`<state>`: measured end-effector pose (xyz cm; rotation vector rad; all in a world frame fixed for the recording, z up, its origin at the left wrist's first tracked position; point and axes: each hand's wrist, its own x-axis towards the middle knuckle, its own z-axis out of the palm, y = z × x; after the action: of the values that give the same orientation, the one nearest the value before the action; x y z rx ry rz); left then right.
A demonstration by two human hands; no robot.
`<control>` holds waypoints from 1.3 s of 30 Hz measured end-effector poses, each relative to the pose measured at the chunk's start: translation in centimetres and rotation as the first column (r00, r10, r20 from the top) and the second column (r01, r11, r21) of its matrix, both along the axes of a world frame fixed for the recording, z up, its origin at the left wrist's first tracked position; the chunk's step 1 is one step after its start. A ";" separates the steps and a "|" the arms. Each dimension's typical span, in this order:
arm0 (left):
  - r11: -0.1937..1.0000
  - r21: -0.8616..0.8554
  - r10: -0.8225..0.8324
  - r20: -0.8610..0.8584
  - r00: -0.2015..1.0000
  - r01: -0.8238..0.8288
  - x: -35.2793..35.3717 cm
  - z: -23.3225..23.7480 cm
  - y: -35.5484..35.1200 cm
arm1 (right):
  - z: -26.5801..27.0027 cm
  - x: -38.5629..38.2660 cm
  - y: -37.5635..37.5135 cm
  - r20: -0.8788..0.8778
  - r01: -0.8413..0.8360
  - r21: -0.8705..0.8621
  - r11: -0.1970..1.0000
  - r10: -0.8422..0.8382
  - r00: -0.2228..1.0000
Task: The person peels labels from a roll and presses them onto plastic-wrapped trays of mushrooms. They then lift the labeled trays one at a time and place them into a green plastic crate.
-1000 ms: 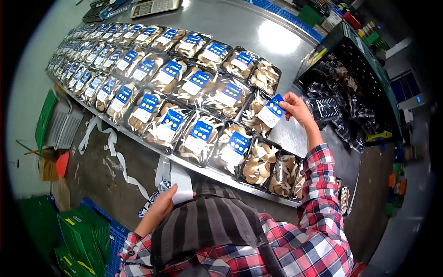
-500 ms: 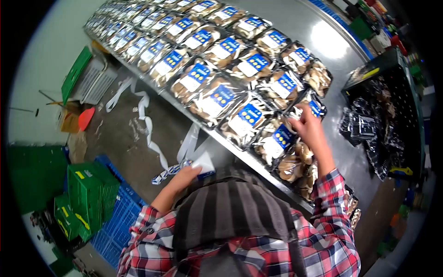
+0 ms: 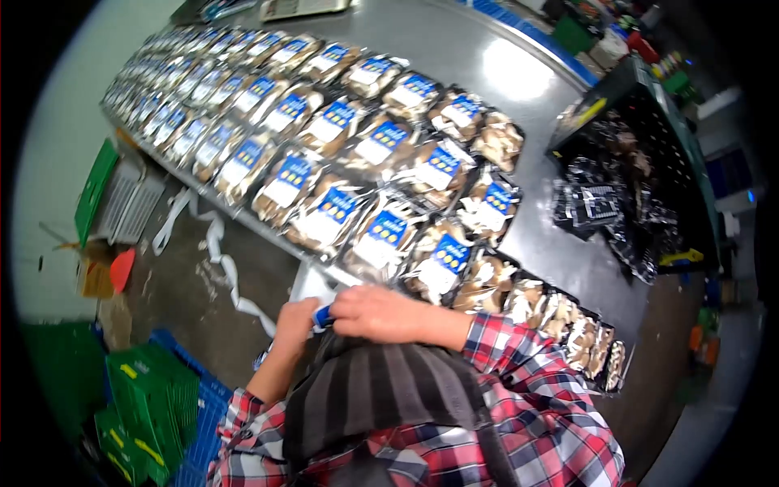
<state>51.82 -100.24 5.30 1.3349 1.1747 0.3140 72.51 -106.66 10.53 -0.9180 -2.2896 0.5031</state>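
Rows of black trays of mushrooms under clear film, many with blue and white labels, cover the metal table (image 3: 406,32). My left hand (image 3: 294,326) is closed on a blue and white label strip (image 3: 322,316) below the table's near edge. My right hand (image 3: 369,312) has its fingers pressed together at the same strip, beside my left hand. A labelled mushroom tray (image 3: 381,235) lies just beyond my right hand. To the right, unlabelled mushroom trays (image 3: 484,282) stand in a line along the edge.
A dark crate (image 3: 686,178) at the right holds black plastic wrapping (image 3: 596,203). White backing strip (image 3: 217,243) trails on the floor. Green crates (image 3: 150,390) are stacked on a blue pallet (image 3: 213,398) at lower left. A grey basket (image 3: 130,203) stands at left.
My right hand has left the trays and come down beside my left hand at the label strip. The view has shifted, so the trays appear further left.
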 end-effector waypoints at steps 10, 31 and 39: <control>0.933 0.281 -0.183 -0.164 0.969 0.223 3.1 2.8 -1.4 | -2.1 1.9 -0.2 -0.081 0.031 -0.043 0.999 -0.034 0.996; 0.713 -0.410 0.633 0.026 0.774 -0.569 0.3 -3.7 0.9 | -0.4 8.2 -1.5 -0.370 0.227 -0.038 0.973 -0.225 0.902; 0.826 -0.547 0.206 0.067 0.976 -0.137 1.5 2.2 -4.1 | 1.7 36.1 1.2 -0.103 0.752 -0.566 0.338 -0.934 0.342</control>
<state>53.30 -104.29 7.48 0.7043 1.1692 0.1693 108.59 -105.43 12.20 -1.8827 -0.9712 0.6091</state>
